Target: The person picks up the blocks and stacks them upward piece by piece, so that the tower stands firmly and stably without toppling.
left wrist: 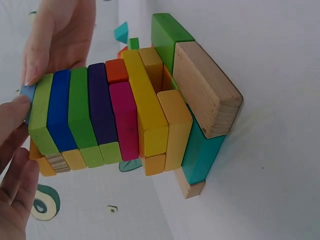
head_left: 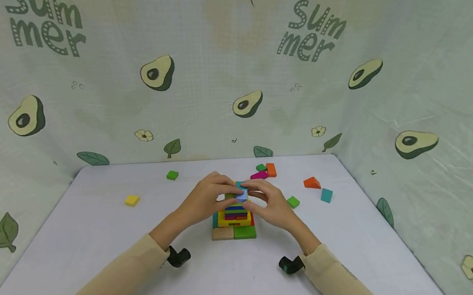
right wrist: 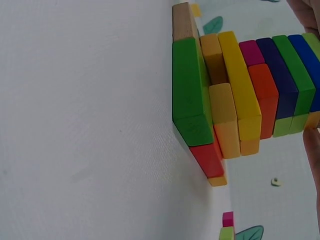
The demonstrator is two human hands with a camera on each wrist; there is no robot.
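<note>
A tower of coloured wooden blocks (head_left: pixel 236 212) stands on the table, with a wider base of a plain wood block (left wrist: pixel 210 85), a green block (right wrist: pixel 187 90) and others. Layers of yellow, magenta, orange, purple, green and blue rise above it. At its top is a light blue block (head_left: pixel 242 196). My left hand (head_left: pixel 207 197) holds this block from the left, fingertips on it. From the other side my right hand (head_left: pixel 271 205) holds it too, thumb and fingers bent around the tower's top. The fingers partly hide the upper blocks.
Loose blocks lie about: a yellow one (head_left: pixel 132 200) and a green one (head_left: pixel 172 175) at left, a magenta one (head_left: pixel 259 175) and an orange one (head_left: pixel 271 170) behind the tower, an orange wedge (head_left: pixel 312 183) and a teal one (head_left: pixel 326 195) at right. Printed cloth hangs behind the table.
</note>
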